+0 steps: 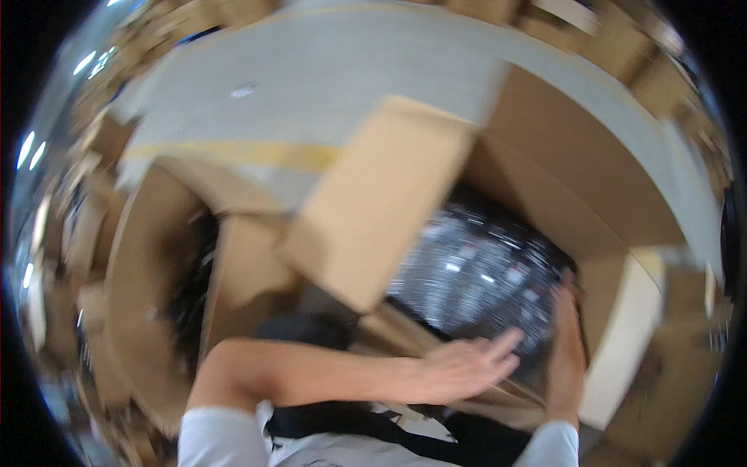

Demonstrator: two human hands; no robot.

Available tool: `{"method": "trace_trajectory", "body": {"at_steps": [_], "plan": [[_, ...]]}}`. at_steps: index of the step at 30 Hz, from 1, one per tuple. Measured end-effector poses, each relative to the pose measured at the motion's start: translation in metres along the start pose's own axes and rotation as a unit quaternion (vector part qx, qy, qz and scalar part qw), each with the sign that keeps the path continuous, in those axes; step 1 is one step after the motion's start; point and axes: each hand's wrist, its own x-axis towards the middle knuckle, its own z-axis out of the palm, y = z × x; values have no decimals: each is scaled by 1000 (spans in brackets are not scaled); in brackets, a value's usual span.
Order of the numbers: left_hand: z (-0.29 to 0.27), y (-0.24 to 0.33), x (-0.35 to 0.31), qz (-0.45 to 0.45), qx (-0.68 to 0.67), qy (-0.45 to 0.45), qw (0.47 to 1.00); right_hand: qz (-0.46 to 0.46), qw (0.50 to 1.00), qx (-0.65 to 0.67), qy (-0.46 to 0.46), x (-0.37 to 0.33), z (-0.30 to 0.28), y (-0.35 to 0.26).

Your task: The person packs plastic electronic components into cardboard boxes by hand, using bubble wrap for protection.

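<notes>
A large open cardboard box stands in front of me to the right. Inside lie shiny, clear-wrapped dark packages, packed close together; blur hides their exact kind. My left hand hangs over the box's near edge, fingers stretched out and apart, holding nothing. Deeper in the box, my right hand reaches along the right side of the packages with its fingers extended. It is beside or touching them; I cannot tell which.
Left of me stands another open box with dark, shiny contents. A raised flap stands between the two boxes. Grey floor with a yellow line stretches beyond. Many cardboard boxes crowd the far and side edges.
</notes>
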Motion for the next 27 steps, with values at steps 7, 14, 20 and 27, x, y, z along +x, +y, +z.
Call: {"method": "trace_trajectory", "body": {"at_steps": [7, 14, 20, 27], "plan": [[-14, -15, -13, 58, 126, 119, 983, -156, 801, -566, 116, -65, 28, -57], [-157, -36, -117, -35, 77, 299, 950, -35, 868, -341, -360, -238, 133, -160], [-248, -153, -384, -405, 104, 510, 752, -146, 814, -380, -414, -355, 189, -178], [-123, -234, -561, -559, 86, 270, 779, -200, 797, -413, -391, -363, 202, -180]]}}
